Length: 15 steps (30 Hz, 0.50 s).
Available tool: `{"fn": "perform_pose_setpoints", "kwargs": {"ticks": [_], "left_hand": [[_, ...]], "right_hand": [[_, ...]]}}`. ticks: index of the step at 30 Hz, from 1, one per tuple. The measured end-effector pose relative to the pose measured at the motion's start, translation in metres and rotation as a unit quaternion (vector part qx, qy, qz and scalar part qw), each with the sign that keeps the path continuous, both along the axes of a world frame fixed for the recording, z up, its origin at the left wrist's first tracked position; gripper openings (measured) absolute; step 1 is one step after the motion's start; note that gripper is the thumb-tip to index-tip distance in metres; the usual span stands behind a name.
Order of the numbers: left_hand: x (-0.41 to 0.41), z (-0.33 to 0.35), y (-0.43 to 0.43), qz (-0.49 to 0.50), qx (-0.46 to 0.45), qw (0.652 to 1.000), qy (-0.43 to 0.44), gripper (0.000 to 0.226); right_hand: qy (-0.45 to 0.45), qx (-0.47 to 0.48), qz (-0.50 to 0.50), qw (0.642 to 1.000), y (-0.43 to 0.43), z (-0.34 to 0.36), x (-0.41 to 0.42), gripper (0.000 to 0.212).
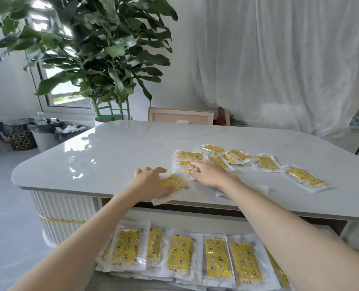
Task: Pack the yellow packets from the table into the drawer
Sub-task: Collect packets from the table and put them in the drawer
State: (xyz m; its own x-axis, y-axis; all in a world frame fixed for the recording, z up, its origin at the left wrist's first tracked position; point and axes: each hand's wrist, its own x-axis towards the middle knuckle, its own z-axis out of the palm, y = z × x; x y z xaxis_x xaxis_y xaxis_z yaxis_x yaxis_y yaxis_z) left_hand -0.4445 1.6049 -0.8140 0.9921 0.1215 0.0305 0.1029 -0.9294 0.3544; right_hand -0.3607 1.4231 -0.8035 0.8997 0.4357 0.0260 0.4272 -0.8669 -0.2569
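Several yellow packets in clear wrappers lie scattered on the right half of the white table (111, 148). My left hand (151, 181) grips one yellow packet (174, 182) at the table's front edge, thumb on top of it. My right hand (210, 175) lies flat with straight fingers on more packets (188, 163) just to the right. Below the tabletop the open drawer (195, 217) holds a row of several yellow packets (180, 255), overlapping side by side. A lone packet (306, 177) sits far right.
A large potted plant (103, 59) stands behind the table's far left corner. Bins and bags (46, 133) sit on the floor at left. A white curtain (279, 59) hangs behind, with a framed panel (180, 115) leaning against the wall.
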Motion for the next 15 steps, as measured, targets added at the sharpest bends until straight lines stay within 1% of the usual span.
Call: {"fn": "perform_pose_setpoints", "kwargs": {"ticks": [3,7,9,11,15], "left_hand": [[-0.003,0.001,0.001,0.029,-0.005,1.0,0.0,0.068],[-0.002,-0.004,0.007,0.077,-0.02,0.997,0.002,0.077],[-0.006,-0.002,0.009,0.088,-0.042,0.995,0.005,0.072],[-0.011,0.0,0.012,0.098,-0.074,0.992,0.0,0.065],[-0.016,0.003,0.022,0.116,-0.093,0.989,-0.005,0.056]], "right_hand": [[-0.012,-0.018,0.019,1.0,0.001,0.002,-0.003,0.051],[-0.001,0.036,0.034,0.999,-0.005,0.005,-0.009,0.044],[0.017,0.081,0.031,0.996,-0.011,0.004,-0.011,0.035],[0.016,0.12,0.021,0.992,-0.018,0.003,-0.011,0.025],[-0.018,0.149,-0.009,0.989,-0.026,0.006,-0.009,0.035]]}}
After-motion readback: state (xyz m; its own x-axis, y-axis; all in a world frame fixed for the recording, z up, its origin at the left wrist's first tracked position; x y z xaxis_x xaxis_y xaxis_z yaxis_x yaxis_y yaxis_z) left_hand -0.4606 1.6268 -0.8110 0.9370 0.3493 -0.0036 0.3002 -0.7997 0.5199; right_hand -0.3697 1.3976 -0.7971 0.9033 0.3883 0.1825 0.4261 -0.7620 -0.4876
